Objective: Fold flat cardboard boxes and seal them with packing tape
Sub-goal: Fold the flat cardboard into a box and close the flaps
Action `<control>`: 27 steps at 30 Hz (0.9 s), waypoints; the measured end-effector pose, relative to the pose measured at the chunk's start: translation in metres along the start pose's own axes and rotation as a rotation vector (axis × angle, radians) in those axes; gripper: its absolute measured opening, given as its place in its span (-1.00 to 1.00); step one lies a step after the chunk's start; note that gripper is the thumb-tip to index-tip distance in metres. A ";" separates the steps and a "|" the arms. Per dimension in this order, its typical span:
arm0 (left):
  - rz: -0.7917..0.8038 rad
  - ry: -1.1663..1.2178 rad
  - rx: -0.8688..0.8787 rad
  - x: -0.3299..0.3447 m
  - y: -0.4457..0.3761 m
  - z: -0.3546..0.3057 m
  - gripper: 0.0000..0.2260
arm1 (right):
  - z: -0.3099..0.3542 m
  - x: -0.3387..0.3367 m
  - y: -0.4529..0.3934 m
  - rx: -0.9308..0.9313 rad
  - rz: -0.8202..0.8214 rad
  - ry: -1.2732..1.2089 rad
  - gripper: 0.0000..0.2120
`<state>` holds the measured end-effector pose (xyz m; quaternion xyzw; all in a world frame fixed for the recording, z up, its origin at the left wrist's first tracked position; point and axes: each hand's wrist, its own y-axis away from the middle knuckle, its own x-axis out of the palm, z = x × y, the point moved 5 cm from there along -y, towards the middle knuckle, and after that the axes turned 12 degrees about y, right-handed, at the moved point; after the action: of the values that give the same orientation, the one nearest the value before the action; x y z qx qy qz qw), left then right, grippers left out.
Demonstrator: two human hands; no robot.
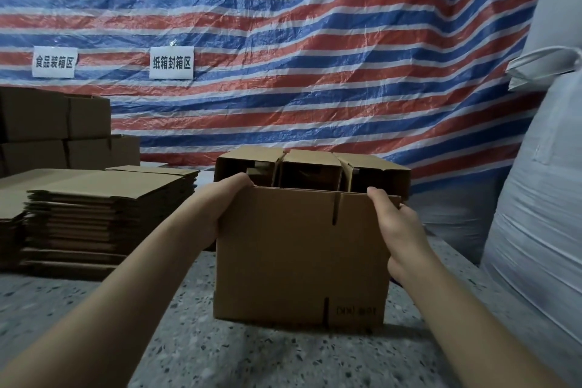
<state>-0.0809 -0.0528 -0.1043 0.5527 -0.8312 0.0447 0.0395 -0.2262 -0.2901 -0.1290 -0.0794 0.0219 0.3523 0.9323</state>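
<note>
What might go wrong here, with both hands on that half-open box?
The box is held only at its upper side edges by the left hand and right hand, so it may skew or fold back flat. Its top flaps stand loose and could bend or catch. No tape shows in this view, so sealing may mean letting go, and the box could spring open.

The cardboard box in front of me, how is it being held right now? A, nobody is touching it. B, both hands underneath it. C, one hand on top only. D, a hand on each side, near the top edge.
D: the left hand holds the left top corner of the cardboard box and the right hand holds its right side, while the box stands on the speckled floor.
</note>
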 end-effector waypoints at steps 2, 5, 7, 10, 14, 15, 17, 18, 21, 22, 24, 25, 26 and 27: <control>-0.019 0.023 0.002 0.002 0.001 0.000 -0.74 | 0.001 -0.001 -0.002 -0.003 -0.007 0.009 -0.39; -0.052 0.069 -0.007 0.003 0.002 0.000 -0.77 | 0.000 -0.002 -0.004 -0.029 -0.008 0.023 -0.53; -0.098 0.101 -0.011 0.002 0.004 -0.001 -0.79 | -0.001 -0.003 -0.007 -0.052 0.021 0.030 -0.59; -0.117 0.120 0.024 0.002 0.005 -0.001 -0.84 | 0.005 -0.006 -0.011 -0.095 0.094 0.024 -0.66; -0.081 0.139 -0.026 0.011 0.012 -0.001 -0.83 | 0.013 0.003 -0.014 -0.175 0.280 0.022 -0.66; -0.067 0.155 -0.063 0.017 0.015 0.000 -0.82 | 0.012 0.009 -0.013 -0.176 0.352 0.021 -0.65; -0.046 0.190 -0.076 0.028 0.022 0.004 -0.81 | 0.009 0.020 -0.010 -0.129 0.464 -0.010 -0.65; -0.038 0.187 -0.056 0.031 0.024 0.008 -0.77 | 0.006 0.024 -0.008 -0.088 0.493 -0.039 -0.64; -0.020 0.217 -0.018 0.037 0.029 0.015 -0.62 | -0.004 0.027 -0.010 -0.086 0.533 -0.109 -0.59; -0.007 0.270 -0.015 0.035 0.030 0.017 -0.59 | -0.004 0.027 -0.010 -0.111 0.533 -0.110 -0.59; -0.020 0.347 -0.014 0.028 0.030 0.018 -0.57 | -0.002 0.024 -0.010 -0.157 0.499 -0.111 -0.54; -0.027 0.363 -0.007 0.024 0.031 0.018 -0.57 | -0.002 0.023 -0.010 -0.172 0.481 -0.122 -0.47; -0.032 0.366 0.003 0.020 0.031 0.019 -0.57 | -0.001 0.023 -0.009 -0.173 0.455 -0.154 -0.42; -0.029 0.371 0.015 0.018 0.031 0.019 -0.58 | -0.002 0.022 -0.008 -0.172 0.420 -0.189 -0.42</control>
<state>-0.1170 -0.0596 -0.1225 0.5472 -0.8012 0.1517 0.1888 -0.2040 -0.2821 -0.1322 -0.1188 -0.0796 0.5449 0.8262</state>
